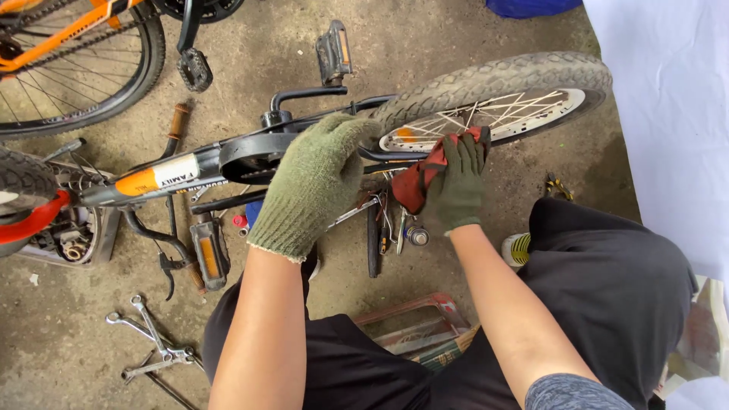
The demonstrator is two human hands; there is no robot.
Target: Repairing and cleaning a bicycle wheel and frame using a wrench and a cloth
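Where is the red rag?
In the head view, the red rag is right of centre, gripped in the right hand, pressed against the bike's rear wheel.

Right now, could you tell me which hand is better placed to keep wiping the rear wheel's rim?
The right hand: it already grips the red rag against the rear wheel. The left hand holds no cloth and rests on the frame.

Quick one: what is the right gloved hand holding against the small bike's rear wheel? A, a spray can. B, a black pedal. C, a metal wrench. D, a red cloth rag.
D: the right hand in a green knit glove clutches a red cloth rag by the knobby-tyred rear wheel.
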